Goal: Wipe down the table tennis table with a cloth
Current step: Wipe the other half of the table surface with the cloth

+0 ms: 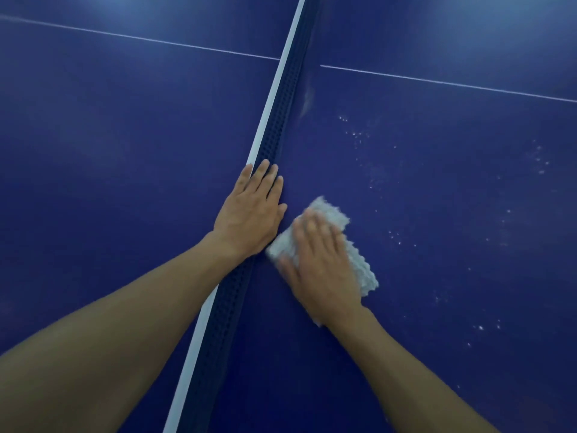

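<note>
The left hand lies flat with straight, close-set fingers on top of the dark blue mesh net, pressing against its white tape. Just right of it, the right hand, slightly blurred, presses spread fingers down on a white nubby cloth. The cloth lies flat on the dark blue table tennis bench, beside the net on its right half. White specks scatter over that half, right of and beyond the cloth. A thin white line crosses both halves farther off. Pale glare sits on the far surface.
</note>
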